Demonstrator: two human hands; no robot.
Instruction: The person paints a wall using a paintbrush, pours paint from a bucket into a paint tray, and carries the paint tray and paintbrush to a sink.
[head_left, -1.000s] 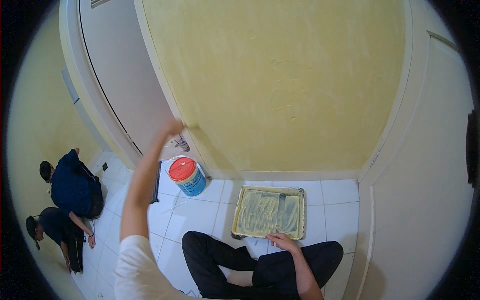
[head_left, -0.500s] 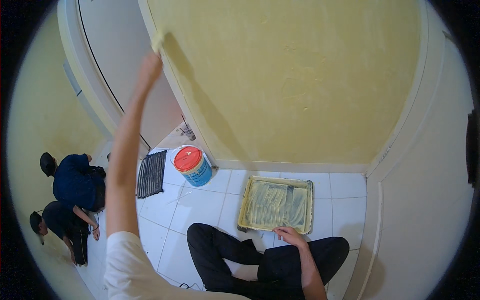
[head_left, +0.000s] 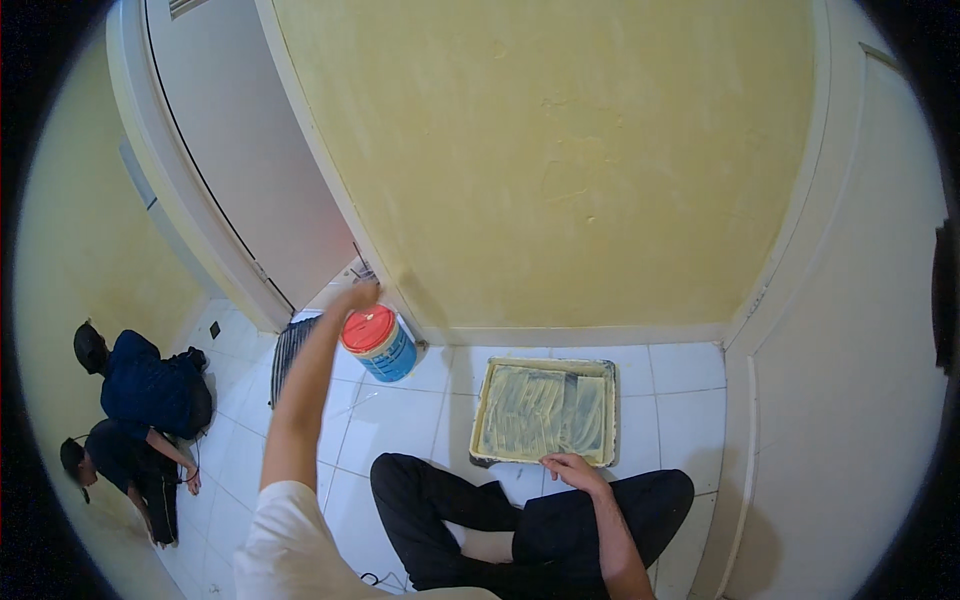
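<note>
My left hand (head_left: 362,294) is closed and slightly blurred beside the door frame, just above a paint bucket (head_left: 392,358) with a red lid and blue lower side. It had a small pale-tipped paintbrush in it a moment earlier; the brush itself is hard to make out now. In front of my crossed legs lies a rectangular paint tray (head_left: 612,410), smeared with pale yellow paint in streaks. My right hand (head_left: 574,470) rests at the tray's near rim, fingers pinched on its edge.
A yellow wall (head_left: 560,180) with small blisters rises behind the tray. White doors (head_left: 230,130) stand left and right. A dark striped mat (head_left: 287,355) lies left of the bucket; a cup (head_left: 362,270) is by the frame. Two people (head_left: 155,385) in dark clothes are low at the left.
My left hand has come down from high on the door frame's edge to the bucket's lid level. My right hand stays at the tray rim. The view has shifted slightly.
</note>
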